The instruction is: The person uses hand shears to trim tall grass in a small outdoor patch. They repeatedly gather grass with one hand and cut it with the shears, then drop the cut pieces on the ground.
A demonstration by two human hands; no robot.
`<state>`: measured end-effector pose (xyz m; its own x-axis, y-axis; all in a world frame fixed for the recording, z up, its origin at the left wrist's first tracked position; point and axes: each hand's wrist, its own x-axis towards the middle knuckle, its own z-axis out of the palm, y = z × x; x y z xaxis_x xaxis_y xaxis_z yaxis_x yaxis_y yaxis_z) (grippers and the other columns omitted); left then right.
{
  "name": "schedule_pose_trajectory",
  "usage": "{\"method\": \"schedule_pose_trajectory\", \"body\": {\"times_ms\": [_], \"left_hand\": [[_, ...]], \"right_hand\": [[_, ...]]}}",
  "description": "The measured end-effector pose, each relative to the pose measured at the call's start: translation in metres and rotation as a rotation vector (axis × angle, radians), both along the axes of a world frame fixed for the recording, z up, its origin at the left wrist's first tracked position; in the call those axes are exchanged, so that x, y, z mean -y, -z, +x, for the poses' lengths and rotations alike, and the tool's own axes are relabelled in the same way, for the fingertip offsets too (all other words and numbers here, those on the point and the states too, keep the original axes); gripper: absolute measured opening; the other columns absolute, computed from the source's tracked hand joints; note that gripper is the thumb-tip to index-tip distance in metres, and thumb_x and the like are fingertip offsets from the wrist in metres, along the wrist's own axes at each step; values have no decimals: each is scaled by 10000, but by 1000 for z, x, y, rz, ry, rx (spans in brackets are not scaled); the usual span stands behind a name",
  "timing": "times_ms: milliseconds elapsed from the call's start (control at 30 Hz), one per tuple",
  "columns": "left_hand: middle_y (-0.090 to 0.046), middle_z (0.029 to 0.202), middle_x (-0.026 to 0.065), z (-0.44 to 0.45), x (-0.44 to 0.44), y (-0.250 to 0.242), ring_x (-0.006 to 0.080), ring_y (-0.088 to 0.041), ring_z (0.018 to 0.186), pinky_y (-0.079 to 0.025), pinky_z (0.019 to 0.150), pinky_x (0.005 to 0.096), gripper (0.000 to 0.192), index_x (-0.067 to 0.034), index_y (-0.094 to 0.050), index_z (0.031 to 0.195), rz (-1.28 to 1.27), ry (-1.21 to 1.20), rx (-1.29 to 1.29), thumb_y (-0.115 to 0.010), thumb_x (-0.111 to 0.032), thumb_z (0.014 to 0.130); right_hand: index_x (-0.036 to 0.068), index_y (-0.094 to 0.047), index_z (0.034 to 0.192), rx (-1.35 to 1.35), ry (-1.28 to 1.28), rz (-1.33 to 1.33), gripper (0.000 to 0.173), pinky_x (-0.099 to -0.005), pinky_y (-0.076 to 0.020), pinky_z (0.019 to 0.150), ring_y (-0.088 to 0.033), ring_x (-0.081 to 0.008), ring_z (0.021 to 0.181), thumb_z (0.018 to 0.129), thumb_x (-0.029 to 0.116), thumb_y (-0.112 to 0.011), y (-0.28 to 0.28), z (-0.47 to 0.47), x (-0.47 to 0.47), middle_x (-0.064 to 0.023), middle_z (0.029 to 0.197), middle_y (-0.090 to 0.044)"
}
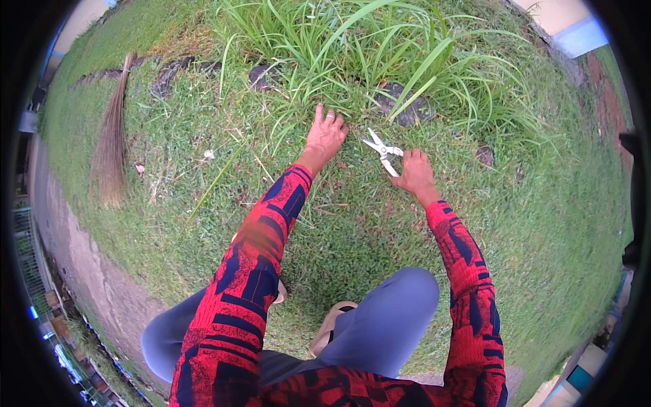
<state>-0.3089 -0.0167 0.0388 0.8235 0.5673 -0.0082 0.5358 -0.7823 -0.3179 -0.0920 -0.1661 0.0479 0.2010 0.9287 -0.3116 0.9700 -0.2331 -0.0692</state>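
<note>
My right hand [418, 175] grips the handles of a pair of pruning shears [383, 149]. Their blades are spread apart and point up and left, just above the short grass. To the left of the blades, my left hand [327, 133] reaches into the grass at the foot of a clump of long-bladed grass [366, 56]. A ring is on one of its fingers. Its fingertips are partly lost among the green blades, so I cannot tell whether they hold any. A dark stone [405, 105] lies beyond the shears, partly covered by long leaves.
A stick broom [113, 137] lies on the grass at the left. More dark stones [263, 77] run in a row along the clump. A smaller stone [484, 155] sits to the right. A paved path [86, 249] curves along the left side. My bent knees [391, 310] are below my hands.
</note>
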Motion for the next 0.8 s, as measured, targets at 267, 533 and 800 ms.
{"method": "schedule_pose_trajectory", "body": {"times_ms": [267,533,800], "left_hand": [[-663,989,109,-46,-55,-21,318,-659,902,-533,804,434,233,-140,-688,1014,-431,-142,234,-522,-285,939],[-632,1092,140,-34,-24,-37,326,-640,980,-522,841,459,336,-148,-589,1192,-501,-164,234,-532,-367,944],[-634,1099,141,-28,-14,-12,328,-629,1024,-509,888,438,403,-170,-586,1224,-628,-154,150,-676,-262,843]], "right_hand": [[-5,-565,1157,21,-106,54,656,-482,-477,918,-535,-333,1110,662,355,-800,-9,-45,-27,-146,1144,-557],[-4,-620,1055,-156,-88,-107,420,-451,-543,822,-594,-350,1059,706,178,-767,3,-35,-42,-148,1117,-595],[-12,-532,1150,-156,-218,16,747,-475,-450,951,-512,-360,1116,578,341,-858,-9,-21,-12,-176,1150,-529]]}}
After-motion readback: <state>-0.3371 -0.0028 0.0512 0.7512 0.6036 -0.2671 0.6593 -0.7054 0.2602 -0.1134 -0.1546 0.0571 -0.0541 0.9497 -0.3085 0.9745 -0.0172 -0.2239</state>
